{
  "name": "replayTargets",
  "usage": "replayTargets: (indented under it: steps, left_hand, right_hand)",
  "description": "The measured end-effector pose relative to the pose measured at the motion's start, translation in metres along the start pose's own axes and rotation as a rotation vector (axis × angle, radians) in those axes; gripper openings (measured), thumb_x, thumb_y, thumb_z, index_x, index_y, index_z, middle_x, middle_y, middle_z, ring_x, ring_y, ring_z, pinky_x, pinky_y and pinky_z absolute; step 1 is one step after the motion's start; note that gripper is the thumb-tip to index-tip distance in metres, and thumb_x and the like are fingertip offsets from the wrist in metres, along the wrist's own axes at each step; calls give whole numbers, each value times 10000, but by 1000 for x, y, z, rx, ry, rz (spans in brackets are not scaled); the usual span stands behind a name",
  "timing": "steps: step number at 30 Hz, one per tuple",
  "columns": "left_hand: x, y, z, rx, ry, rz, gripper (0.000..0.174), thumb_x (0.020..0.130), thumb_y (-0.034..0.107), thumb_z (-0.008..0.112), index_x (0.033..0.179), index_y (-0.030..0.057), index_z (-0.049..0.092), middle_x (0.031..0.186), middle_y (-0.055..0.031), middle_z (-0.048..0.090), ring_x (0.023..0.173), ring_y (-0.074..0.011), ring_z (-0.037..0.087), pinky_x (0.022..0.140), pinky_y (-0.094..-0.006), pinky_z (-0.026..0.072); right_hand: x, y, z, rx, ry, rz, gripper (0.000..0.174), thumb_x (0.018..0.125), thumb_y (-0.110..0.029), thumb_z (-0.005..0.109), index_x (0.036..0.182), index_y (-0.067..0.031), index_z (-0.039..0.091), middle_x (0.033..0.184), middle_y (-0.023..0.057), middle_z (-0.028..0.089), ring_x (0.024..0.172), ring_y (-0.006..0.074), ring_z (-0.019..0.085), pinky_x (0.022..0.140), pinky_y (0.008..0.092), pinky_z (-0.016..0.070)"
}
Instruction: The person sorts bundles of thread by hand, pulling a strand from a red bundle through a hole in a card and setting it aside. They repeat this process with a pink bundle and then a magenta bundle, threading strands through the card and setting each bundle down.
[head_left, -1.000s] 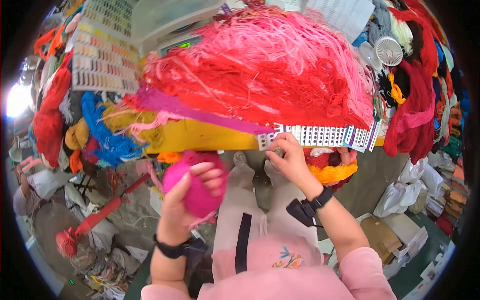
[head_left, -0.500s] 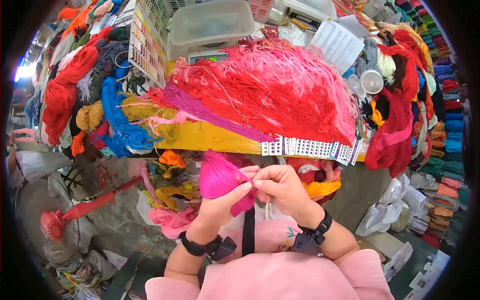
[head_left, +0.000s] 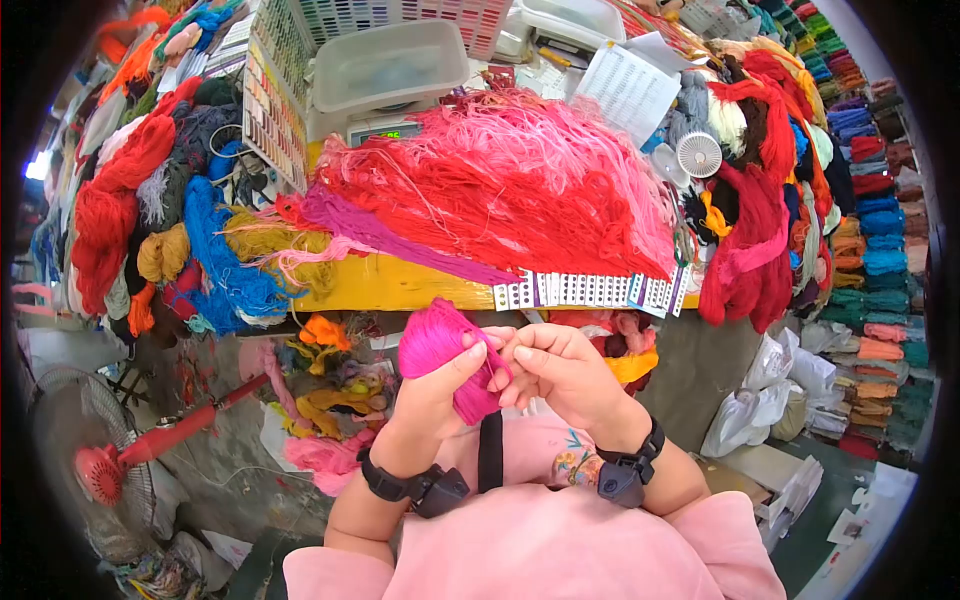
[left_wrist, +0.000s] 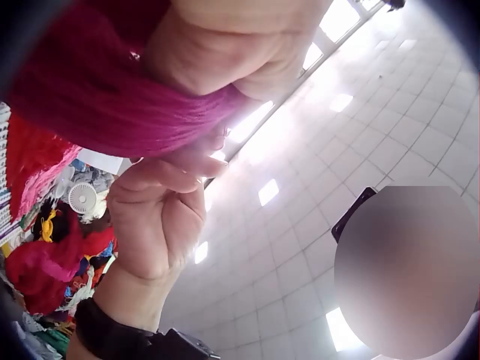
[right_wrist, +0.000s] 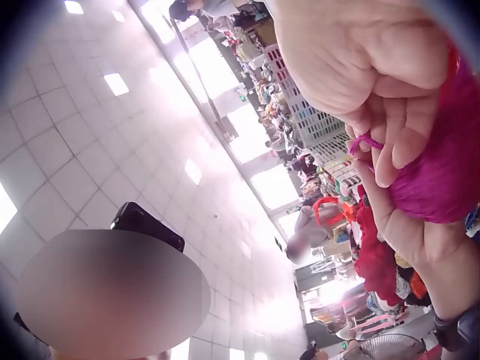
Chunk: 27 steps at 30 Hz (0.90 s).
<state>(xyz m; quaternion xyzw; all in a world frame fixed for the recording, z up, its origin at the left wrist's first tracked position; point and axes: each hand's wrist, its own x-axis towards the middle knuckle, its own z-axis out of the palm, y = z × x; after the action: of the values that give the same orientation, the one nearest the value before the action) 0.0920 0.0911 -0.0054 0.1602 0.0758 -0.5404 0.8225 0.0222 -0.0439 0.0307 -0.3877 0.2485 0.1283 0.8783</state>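
Observation:
A magenta yarn skein [head_left: 440,345] is held up in front of my chest, below the table edge. My left hand [head_left: 470,362] grips it from below, thumb and fingers wrapped round the bundle. My right hand [head_left: 512,366] meets it from the right, and its fingertips pinch the yarn at the skein's right side. In the left wrist view the skein [left_wrist: 97,97] lies under my left palm, with the right hand [left_wrist: 154,225] just below it. In the right wrist view a thin magenta loop [right_wrist: 364,141] sits between the right fingers, next to the skein [right_wrist: 439,172].
A yellow table [head_left: 400,285] carries a big heap of red and pink yarn [head_left: 500,180], with a strip of colour sample cards [head_left: 590,290] hanging off its edge. Behind stand a scale with a plastic tray [head_left: 385,70] and a small white fan [head_left: 698,155]. A red floor fan [head_left: 100,470] lies at the lower left.
My right hand left the sample cards at the table edge and came down to the skein. The left hand brought the skein toward the middle, and both hands now meet on it.

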Motion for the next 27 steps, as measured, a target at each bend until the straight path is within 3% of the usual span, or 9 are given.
replayTargets:
  steps: [2,8,13,18,21,23,24,26,27]
  left_hand:
    - [-1,4,5,122,35,36,239,826,103,442,1019,-28,491,764,-110,516,642,-190,502,611,-342,445]
    - [-1,5,8,202,260,27,236,820,105,463,997,-47,494,773,-105,554,680,-185,537,627,-305,454]
    - [-4,4,2,175,169,65,236,818,100,466,990,-59,491,755,-99,553,672,-173,536,623,-278,446]
    - [-6,4,-1,128,204,74,239,822,106,462,991,-60,490,756,-100,549,655,-169,531,602,-272,440]
    - [-7,4,-7,23,107,43,242,823,106,461,996,-61,485,772,-110,555,662,-176,543,618,-282,451]
    - [-9,5,-10,154,116,51,269,848,145,419,1027,-48,478,927,-144,546,832,-202,542,749,-322,435]
    - [-9,2,-12,153,116,51,269,848,145,419,1027,-48,478,927,-144,546,832,-202,542,749,-322,435]
    - [-8,-2,-16,78,-81,141,341,874,204,355,1113,-27,429,1131,-152,452,1032,-219,453,890,-355,347]
    - [-8,-2,-16,79,-80,137,341,874,204,355,1113,-27,429,1131,-152,452,1032,-219,453,890,-355,347]
  right_hand:
    - [0,2,-1,37,14,6,163,815,-128,483,893,11,515,767,106,591,616,149,595,512,216,467]
    - [2,7,4,-117,-7,-112,94,749,-80,564,812,-10,567,730,62,592,528,72,519,469,174,398]
    - [3,8,6,-66,103,-57,77,746,-78,561,763,-9,590,677,55,590,494,59,493,437,166,379]
    - [5,3,12,-9,103,8,88,754,-83,548,780,-9,589,672,49,584,489,57,486,431,162,370]
    - [7,9,8,-28,67,-3,91,765,-69,529,804,-6,580,609,26,540,461,51,440,424,167,340]
    - [8,10,7,-88,24,-46,90,770,-56,516,814,-4,574,564,16,506,435,50,404,414,173,319]
    - [6,8,8,-88,43,-22,107,785,-87,506,825,-8,567,557,-11,475,440,39,364,414,170,282]
    - [5,3,6,62,52,0,159,821,-151,477,834,-16,560,527,-58,395,433,20,278,397,174,208]
    - [5,1,6,65,55,0,159,821,-151,477,834,-16,560,527,-58,395,433,20,278,397,174,208]
